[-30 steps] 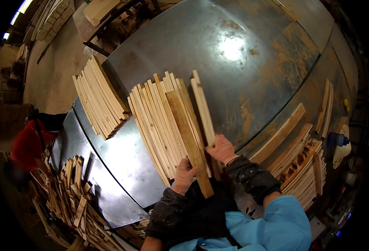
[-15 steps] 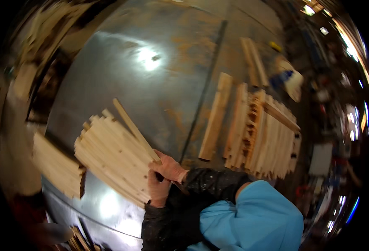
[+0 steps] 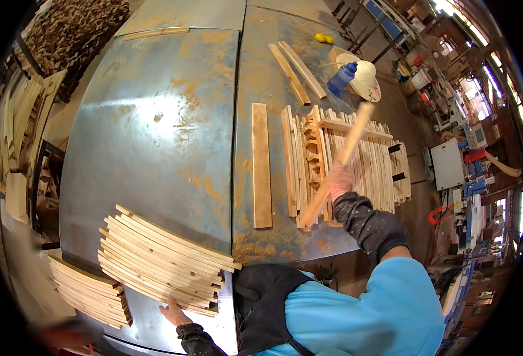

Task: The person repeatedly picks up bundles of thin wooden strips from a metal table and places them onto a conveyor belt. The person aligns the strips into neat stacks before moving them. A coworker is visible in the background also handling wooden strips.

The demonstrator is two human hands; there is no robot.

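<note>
Head view, looking down on a big grey sheet-metal bench (image 3: 154, 118) dusted with sawdust. The person's right hand (image 3: 340, 183) is wrapped around a long pale wooden slat (image 3: 337, 166), gripping it a bit below the middle, with the slat tilted up and away over the messy stack of thin wooden strips (image 3: 368, 166) on the right side of the bench. The left hand (image 3: 173, 312) lies flat and open, fingers spread, at the near edge of a fanned pile of curved pale wooden slats (image 3: 160, 261) on the near left; it holds nothing.

The slat looks light and stiff, a thin dry strip, so one hand is plenty. Probably a bit splintery on the edges, and thin enough that it could snap if levered hard. Grabbing it near the middle, like now, keeps it balanced; taking it at an end would let it droop and swing.

One single flat board (image 3: 261, 165) lies alone between the two piles, and a blue plastic bottle (image 3: 341, 78) sits far right beside a pale conical hat (image 3: 365, 80).

Compared to half a second ago: both hands were down together at the fanned pile then. Now the right one has gone across to the right stack and has a slat lifted, while the left stayed at the pile.
</note>
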